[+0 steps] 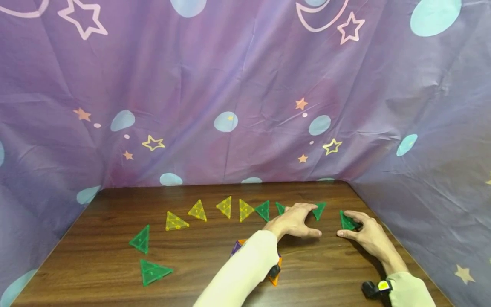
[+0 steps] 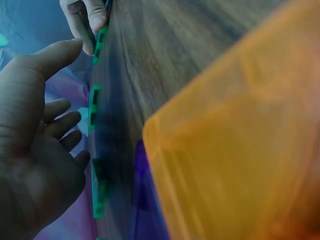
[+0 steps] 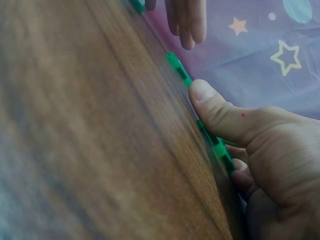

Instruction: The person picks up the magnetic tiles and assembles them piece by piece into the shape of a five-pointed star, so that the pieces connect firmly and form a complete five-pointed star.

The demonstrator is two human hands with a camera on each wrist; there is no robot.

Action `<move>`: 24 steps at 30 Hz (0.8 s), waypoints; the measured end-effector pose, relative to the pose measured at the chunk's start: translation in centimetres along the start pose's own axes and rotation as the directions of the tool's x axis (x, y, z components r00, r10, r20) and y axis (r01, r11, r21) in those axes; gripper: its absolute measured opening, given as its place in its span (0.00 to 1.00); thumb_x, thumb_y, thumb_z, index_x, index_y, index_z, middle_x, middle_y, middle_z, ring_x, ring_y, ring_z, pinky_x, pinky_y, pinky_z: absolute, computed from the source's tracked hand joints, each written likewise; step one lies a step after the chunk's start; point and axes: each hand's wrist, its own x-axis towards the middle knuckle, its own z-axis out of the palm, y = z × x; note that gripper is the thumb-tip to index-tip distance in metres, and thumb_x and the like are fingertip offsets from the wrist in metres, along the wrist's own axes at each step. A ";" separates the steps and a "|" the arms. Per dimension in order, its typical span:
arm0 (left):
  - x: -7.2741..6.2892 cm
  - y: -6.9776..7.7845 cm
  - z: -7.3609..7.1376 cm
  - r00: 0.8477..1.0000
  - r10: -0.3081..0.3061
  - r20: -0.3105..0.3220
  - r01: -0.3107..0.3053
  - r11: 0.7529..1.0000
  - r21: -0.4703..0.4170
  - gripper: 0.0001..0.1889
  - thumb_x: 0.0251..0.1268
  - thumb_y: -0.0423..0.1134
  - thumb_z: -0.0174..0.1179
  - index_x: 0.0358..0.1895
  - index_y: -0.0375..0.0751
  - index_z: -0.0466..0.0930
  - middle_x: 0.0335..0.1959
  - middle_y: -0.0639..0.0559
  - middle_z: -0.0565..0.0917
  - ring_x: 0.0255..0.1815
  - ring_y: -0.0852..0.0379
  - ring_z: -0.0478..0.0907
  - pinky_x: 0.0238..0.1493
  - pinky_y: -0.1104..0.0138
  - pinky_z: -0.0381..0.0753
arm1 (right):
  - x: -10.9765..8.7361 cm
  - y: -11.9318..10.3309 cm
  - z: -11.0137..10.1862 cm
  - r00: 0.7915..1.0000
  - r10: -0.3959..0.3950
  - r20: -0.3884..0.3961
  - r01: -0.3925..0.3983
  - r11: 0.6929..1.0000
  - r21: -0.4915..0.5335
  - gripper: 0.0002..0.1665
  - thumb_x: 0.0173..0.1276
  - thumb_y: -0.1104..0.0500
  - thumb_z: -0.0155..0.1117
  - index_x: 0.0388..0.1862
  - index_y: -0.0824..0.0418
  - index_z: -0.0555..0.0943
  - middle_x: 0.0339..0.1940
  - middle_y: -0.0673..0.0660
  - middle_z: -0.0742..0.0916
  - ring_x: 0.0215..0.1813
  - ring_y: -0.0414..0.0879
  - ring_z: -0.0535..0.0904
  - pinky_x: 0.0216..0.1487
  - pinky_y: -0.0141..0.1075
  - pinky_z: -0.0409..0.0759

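Note:
My left hand [image 1: 293, 221] reaches over the row of green triangle tiles at the back right. Its fingers are stretched out, and it holds nothing; the thumb [image 2: 60, 55] stands well apart in the left wrist view. Partly under this hand is one green tile [image 1: 280, 207], and another green tile [image 1: 319, 210] lies by its fingertips. Near the table's right edge, my right hand [image 1: 368, 236] grips a green triangle magnetic tile [image 1: 346, 221] lying on the table, thumb [image 3: 207, 100] on one side and fingers on the other.
Yellow triangle tiles [image 1: 197, 210] continue the arc leftward, ending in green tiles [image 1: 153, 271] at front left. Orange [image 1: 274, 279] and purple tiles [image 1: 235, 248] sit partly hidden beneath my left forearm. A purple patterned cloth [image 1: 245, 94] surrounds the wooden table [image 1: 199, 273].

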 end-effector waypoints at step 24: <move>4.1 -3.2 3.4 0.988 -0.026 -0.153 0.054 0.982 0.179 0.34 0.64 0.50 0.80 0.74 0.51 0.84 0.69 0.57 0.84 0.71 0.56 0.77 0.74 0.62 0.77 | 0.0 -0.8 0.6 0.992 -0.116 -0.040 0.116 0.993 -0.006 0.48 0.65 0.45 0.88 0.76 0.69 0.80 0.72 0.71 0.83 0.68 0.68 0.82 0.58 0.41 0.83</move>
